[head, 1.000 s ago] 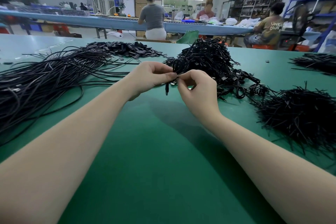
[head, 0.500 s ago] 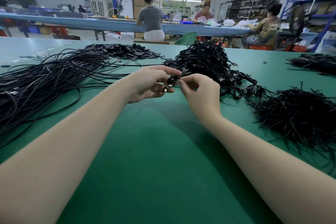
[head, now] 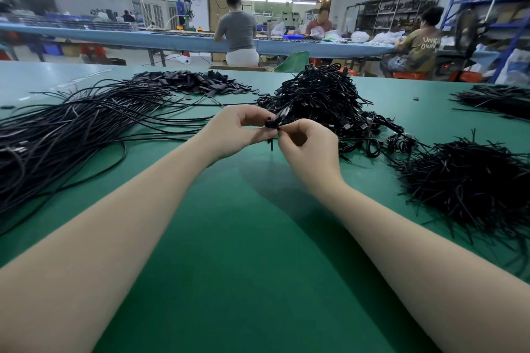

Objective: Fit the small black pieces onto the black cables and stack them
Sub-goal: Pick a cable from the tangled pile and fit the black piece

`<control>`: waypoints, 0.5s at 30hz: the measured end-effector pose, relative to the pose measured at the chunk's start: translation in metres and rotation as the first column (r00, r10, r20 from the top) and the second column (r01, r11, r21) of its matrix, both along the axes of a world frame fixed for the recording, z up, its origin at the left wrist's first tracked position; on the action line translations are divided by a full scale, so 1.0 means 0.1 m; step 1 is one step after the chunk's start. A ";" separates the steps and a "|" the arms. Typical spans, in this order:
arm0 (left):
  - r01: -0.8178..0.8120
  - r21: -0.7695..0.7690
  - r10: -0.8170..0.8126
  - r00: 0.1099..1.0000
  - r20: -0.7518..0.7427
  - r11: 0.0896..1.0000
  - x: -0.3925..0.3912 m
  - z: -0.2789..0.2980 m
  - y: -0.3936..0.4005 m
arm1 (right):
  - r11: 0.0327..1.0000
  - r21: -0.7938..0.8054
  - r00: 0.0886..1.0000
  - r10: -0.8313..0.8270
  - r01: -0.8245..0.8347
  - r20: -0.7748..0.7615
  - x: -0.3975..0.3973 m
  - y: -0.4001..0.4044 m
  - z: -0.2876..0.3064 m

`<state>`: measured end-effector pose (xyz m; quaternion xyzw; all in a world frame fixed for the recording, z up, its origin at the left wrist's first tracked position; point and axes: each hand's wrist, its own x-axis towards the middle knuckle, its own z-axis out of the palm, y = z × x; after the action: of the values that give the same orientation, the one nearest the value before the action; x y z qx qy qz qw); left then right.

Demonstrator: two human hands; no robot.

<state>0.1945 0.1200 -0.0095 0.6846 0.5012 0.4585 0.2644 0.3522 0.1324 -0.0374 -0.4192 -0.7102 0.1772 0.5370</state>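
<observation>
My left hand (head: 235, 132) and my right hand (head: 308, 146) meet above the green table (head: 258, 252), both pinching one coiled black cable (head: 276, 120) between fingertips; a short end hangs below them. Whether a small piece sits on it is hidden by my fingers. Loose long black cables (head: 71, 129) fan out on the left. A heap of small flat black pieces (head: 195, 84) lies at the back left. A pile of coiled cables (head: 324, 97) rises just behind my hands.
A dense heap of short black strands (head: 470, 183) lies at the right, and another dark bundle (head: 499, 100) at the far right. Beyond the table, people sit at a long blue bench (head: 172, 40) with shelves behind.
The cable in my fingers has gone from a short hanging end to a small coil held higher. My left fingers have opened a little around it. My hands stay in the same place.
</observation>
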 end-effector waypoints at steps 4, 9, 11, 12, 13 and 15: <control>-0.015 -0.027 0.016 1.000 0.021 1.000 0.06 0.02 -0.02 | 0.984 0.181 0.993 -0.027 0.006 0.114 0.02 0.00 0.05; -0.009 -0.288 0.082 0.967 0.242 0.958 0.13 0.13 -0.02 | 0.860 0.510 0.944 -0.162 -0.009 0.289 0.03 -0.03 0.08; 0.119 -0.473 0.078 0.924 0.375 0.873 0.12 0.16 -0.02 | 0.830 0.558 0.927 -0.196 -0.017 0.321 0.01 -0.04 0.07; 0.168 -0.558 0.113 0.893 0.435 0.812 0.09 0.16 -0.02 | 0.820 0.572 0.922 -0.202 -0.025 0.330 0.01 -0.04 0.07; 0.230 -0.625 0.150 0.856 0.494 0.746 0.05 0.16 -0.03 | 0.806 0.591 0.914 -0.215 -0.033 0.344 0.01 -0.05 0.06; 0.394 -0.675 0.165 0.778 0.606 0.624 -0.02 0.15 -0.05 | 0.755 0.654 0.889 -0.265 -0.048 0.372 0.01 -0.05 0.03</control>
<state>0.1928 0.1151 0.0052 0.3463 0.4847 0.3756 0.7100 0.3528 0.1279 -0.0342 -0.2785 -0.8036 -0.2112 0.4817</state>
